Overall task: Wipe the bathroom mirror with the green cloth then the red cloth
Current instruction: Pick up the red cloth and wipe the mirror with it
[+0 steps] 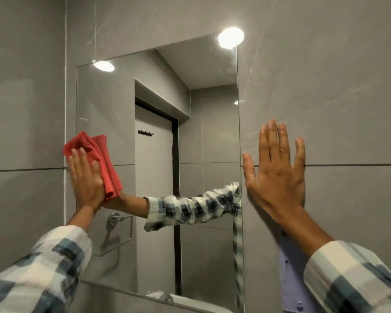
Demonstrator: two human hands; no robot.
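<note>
head view: we press our left hand (86,180) flat against the red cloth (101,159), fingers stretched out and close together, pinning the bunched cloth to the mirror (158,91) at its left edge. the cloth spills out above our fingertips and to the right of our palm, partly folded over itself. our right hand (277,177) lies open and flat on the grey tiled wall (325,86) just right of the mirror's right edge, all 5 fingers spread wide, holding nothing; the fingertips look wet and shiny. a dark grout line (359,164) runs across the wall behind that hand's fingers. both wrists come out of checked sleeves (43,263) in white and blue. between our 2 hands the glass shows the reflection of our left forearm reaching toward the cloth, and a door with a row of hooks (145,132) behind us. below our left hand the mirror reflects a chrome towel ring (120,231). a pale purple thing (291,279) sits on the wall under our right forearm; we cannot tell what it is. we see no green cloth anywhere.
</note>
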